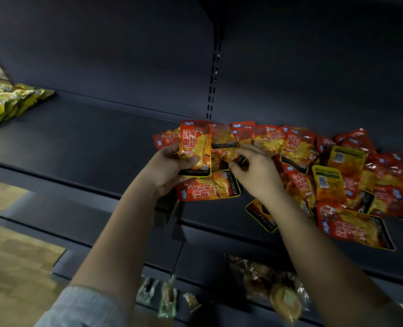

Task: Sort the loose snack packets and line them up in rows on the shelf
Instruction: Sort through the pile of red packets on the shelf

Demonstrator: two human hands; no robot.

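A loose heap of red-and-orange snack packets (pixel 351 175) covers the right half of the dark shelf (pixel 89 138). My left hand (pixel 170 166) grips an upright orange packet (pixel 195 147), apparently the front of a small stack, with the thumb across its face. My right hand (pixel 254 168) pinches the corner of another orange packet (pixel 233 156) just to the right of it, above the heap's left end. One packet (pixel 207 188) lies flat below both hands, and another (pixel 261 215) hangs over the shelf's front edge.
Green snack packets (pixel 9 102) lie in rows at the shelf's far left. The lower shelf holds small clear-wrapped packets (pixel 167 296) and a pile of brownish snacks (pixel 273 284). A slotted upright (pixel 213 74) divides the back panel. Tan floor (pixel 12 244) shows at lower left.
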